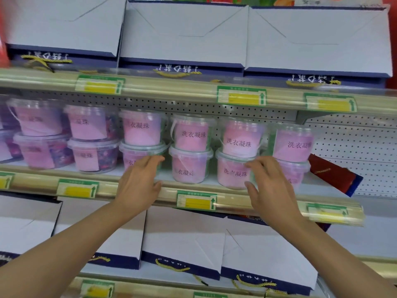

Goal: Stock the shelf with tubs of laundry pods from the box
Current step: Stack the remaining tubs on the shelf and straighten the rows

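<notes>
Most of the shelf [193,191] already carries tubs [191,134] stacked two high, only its right end bare, and both hands, left hand [137,186] and right hand [271,186], reach in with spread, empty grips beside the lower tubs, no box in sight.

I see clear glossy plastic tubs [191,164] with smooth pink paper labels along the shelf's [165,191] front edge, itself glossy beige metal. Behind stands matt perforated metal backing [352,143]; matt white card gift bags [182,237] lie below.
</notes>
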### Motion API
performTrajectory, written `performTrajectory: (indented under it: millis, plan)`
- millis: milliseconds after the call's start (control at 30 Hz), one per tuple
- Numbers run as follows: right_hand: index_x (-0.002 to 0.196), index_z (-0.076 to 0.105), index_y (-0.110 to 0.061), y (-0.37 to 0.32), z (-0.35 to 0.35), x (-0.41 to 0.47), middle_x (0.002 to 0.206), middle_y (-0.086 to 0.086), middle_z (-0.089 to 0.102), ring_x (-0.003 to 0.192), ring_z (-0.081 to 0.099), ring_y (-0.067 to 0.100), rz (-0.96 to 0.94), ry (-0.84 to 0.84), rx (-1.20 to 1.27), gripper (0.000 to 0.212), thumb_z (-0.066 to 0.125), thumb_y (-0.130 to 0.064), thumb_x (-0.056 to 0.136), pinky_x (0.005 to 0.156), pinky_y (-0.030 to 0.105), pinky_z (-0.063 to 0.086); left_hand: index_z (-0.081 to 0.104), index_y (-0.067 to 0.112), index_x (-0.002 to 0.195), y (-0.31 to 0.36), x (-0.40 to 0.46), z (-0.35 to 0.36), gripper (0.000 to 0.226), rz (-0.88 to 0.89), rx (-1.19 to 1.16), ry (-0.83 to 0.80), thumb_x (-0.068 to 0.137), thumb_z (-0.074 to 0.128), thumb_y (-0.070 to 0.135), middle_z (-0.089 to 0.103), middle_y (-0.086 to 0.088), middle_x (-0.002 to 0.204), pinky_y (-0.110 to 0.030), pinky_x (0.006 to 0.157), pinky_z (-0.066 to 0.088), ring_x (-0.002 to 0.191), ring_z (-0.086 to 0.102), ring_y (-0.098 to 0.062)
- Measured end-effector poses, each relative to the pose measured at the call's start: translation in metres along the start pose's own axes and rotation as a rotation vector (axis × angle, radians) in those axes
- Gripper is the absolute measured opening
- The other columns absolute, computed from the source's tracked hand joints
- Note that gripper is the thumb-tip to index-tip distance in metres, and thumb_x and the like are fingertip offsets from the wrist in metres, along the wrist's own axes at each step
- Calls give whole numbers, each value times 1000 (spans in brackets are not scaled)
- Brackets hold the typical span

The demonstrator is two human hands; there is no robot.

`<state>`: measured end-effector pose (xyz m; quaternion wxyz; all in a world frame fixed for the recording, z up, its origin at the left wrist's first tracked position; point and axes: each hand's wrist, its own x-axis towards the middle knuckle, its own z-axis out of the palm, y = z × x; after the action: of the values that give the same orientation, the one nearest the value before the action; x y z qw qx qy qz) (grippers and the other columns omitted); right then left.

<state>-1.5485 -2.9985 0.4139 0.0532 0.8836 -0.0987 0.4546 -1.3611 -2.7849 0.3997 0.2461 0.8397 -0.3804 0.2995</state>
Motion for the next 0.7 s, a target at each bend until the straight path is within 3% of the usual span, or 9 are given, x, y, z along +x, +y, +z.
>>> performTrajectory:
  millis: [100,233,367,500,700]
  plan:
    - [98,63,-6,-33,9,4,98,10,59,82,61,29,-79,-57,26,38,79,-1,63,55,29,48,57,9,114,-21,-2,-16,53,67,41,23,64,73,4,63,-13,107,-45,77,52,95,60,-38]
    - [98,63,-5,-78,28,16,99,11,60,90,61,33,-80,-99,65,38,79,-1,64,67,34,51,58,7,109,-60,-6,-43,52,77,87,112,60,76,1,59,-14,102,-42,71,51,90,58,-38]
    - [98,63,-5,-116,39,33,99,11,60,90,59,34,-41,-89,83,33,76,-2,68,68,34,48,59,6,109,-104,-2,-65,52,65,164,172,60,75,0,57,-15,108,-45,74,45,98,51,-37]
    - [99,63,-2,-141,47,57,100,16,60,91,57,35,-19,-71,98,34,68,10,67,74,37,48,56,7,116,-137,8,-76,53,16,168,135,67,74,3,56,-15,113,-47,83,43,105,47,-37]
    - [92,66,-1,-150,70,86,93,16,63,87,58,36,29,-51,-35,46,66,22,52,63,32,43,58,7,112,-151,16,-74,49,21,118,124,66,74,0,54,-14,107,-46,77,46,99,51,-36]
